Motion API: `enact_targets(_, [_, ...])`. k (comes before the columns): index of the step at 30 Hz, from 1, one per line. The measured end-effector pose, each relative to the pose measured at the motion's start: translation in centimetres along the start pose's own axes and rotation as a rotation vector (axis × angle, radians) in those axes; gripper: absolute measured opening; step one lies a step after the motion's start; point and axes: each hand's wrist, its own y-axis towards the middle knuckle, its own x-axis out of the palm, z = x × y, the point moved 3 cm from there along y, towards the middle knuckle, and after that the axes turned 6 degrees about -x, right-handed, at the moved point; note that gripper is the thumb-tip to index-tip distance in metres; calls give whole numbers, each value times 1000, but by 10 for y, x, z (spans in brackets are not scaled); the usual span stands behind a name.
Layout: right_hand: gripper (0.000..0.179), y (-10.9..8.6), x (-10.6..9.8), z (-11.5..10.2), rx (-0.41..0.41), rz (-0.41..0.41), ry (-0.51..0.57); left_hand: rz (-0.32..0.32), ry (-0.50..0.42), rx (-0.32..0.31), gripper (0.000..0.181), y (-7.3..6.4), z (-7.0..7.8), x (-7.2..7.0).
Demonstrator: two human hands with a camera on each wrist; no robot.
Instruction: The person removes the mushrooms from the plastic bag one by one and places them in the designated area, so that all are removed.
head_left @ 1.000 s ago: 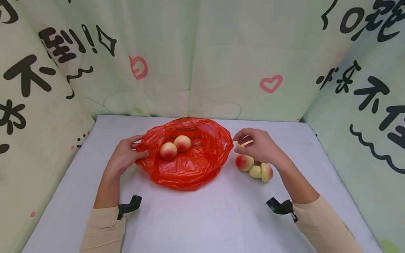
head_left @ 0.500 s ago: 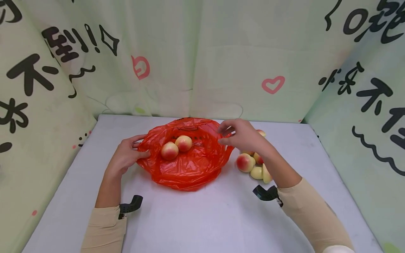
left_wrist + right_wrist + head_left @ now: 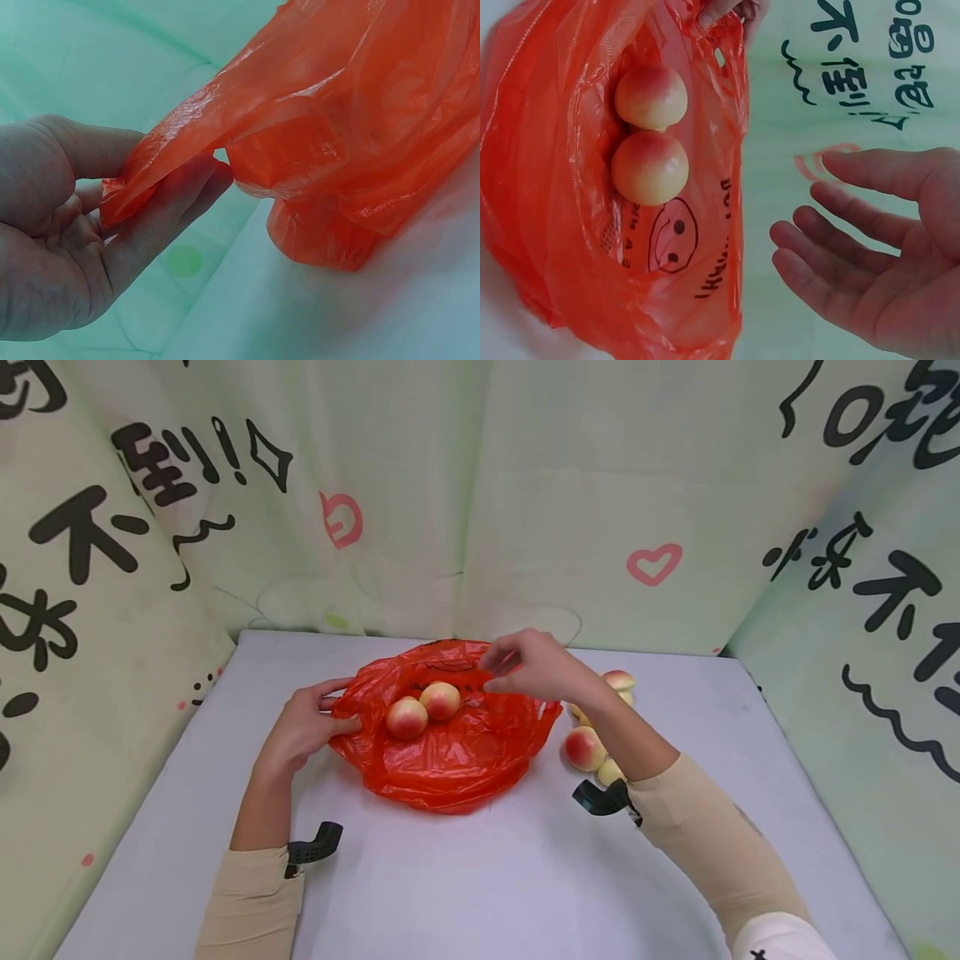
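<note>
A red plastic bag [image 3: 450, 777] lies spread open on the table, with two pink-and-cream peaches [image 3: 407, 718] side by side inside it. My left hand [image 3: 300, 727] pinches the bag's left edge; the left wrist view shows the red film [image 3: 180, 127] between thumb and fingers. Over the back right part of the bag hovers my right hand [image 3: 540, 664], fingers relaxed and loosely bent. Nothing is in its grasp in the right wrist view, where the empty palm [image 3: 885, 262] shows beside the bag's rim.
Right of the bag lie several more fruits, among them a red-and-cream peach [image 3: 583, 749] and another fruit [image 3: 618, 678] farther back, partly hidden by my right forearm. The white table [image 3: 465, 893] is bordered by printed pale-green curtains [image 3: 555, 510] at the back and sides.
My right hand has moved left and farther back, from over the loose fruits to above the bag. My left hand keeps its pinch on the bag's edge.
</note>
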Motion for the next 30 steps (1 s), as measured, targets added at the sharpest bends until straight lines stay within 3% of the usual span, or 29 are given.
enact_targets(9, [21, 22, 6, -6, 0, -73, -6, -5, 5, 31, 74, 3, -1, 0])
enact_targets(30, [23, 70, 20, -3, 75, -290, -118, -1, -5, 24, 75, 1, -1, -3])
